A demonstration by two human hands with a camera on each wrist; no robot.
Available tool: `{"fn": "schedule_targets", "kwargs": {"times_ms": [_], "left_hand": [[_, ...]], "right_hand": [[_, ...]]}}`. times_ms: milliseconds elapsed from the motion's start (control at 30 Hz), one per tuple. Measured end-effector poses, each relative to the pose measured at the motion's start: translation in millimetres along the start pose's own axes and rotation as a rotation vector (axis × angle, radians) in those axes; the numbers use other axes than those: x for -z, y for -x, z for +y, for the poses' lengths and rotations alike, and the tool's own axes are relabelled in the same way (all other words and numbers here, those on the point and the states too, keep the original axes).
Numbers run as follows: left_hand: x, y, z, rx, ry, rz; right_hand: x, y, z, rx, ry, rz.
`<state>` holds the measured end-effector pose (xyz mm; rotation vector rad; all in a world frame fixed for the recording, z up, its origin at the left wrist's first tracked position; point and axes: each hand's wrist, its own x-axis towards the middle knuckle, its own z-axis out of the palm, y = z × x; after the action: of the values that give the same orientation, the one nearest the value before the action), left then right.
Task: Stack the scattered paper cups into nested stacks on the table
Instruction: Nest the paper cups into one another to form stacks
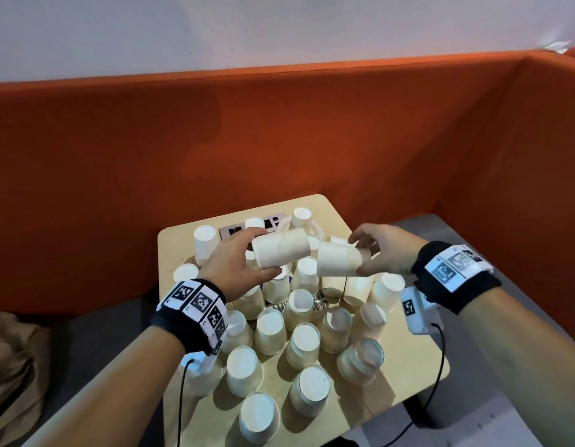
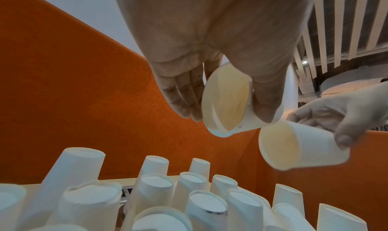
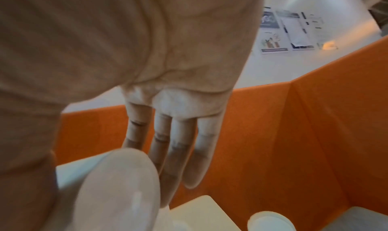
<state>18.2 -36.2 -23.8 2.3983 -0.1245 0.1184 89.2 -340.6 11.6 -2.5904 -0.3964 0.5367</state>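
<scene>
Nesting of the 2 lifted cups, the left hand point(image 1: 237, 262) gripping 1 cup point(image 1: 281, 250) and the right hand point(image 1: 381, 250) pinching the other point(image 1: 339, 258) above the crowded table point(image 1: 418, 375), likely requires aligning base with open mouth before sliding them together.

- A small light wooden table point(image 1: 425, 379) sits below both hands; its corners are rounded
- Many upturned paper cups point(image 1: 307, 345) crowd its top beneath the hands
- A marker card point(image 1: 229, 231) lies flat beyond the left hand

No legible text or labels
</scene>
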Motion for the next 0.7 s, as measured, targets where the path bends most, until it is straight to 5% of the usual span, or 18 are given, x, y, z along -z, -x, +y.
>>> {"fn": "schedule_targets", "kwargs": {"times_ms": [233,700], "left_hand": [[-1.6,-4.5,11.3,0.034,-0.008,-0.06],[-7.5,-20.5,42.3,0.086,0.456,-0.136]], "right_hand": [[27.3,10.2,-6.8,0.159,-0.238,0.122],[29.1,4.5,-17.8,0.356,-0.482,0.033]]}}
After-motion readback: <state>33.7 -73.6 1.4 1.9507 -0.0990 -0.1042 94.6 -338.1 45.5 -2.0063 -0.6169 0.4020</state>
